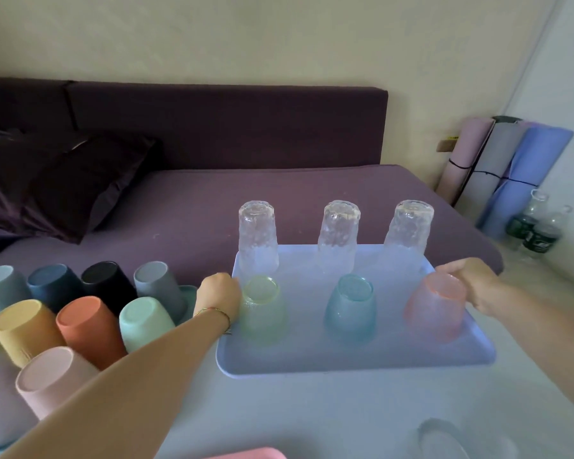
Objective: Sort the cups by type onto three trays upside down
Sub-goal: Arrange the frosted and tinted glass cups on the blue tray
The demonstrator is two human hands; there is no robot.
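Left hand (217,294) and right hand (468,283) each curl their fingers round opposite rims of the blue tray (345,361), which carries six upside-down glasses (350,309).

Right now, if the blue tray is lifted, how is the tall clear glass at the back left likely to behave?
The tall clear glass looks tippy: tall, narrow, standing upside down, so a tilt may topple it. It rests loose on the smooth tray, so it could slide. If it is glass, as it looks, a fall would probably break it.
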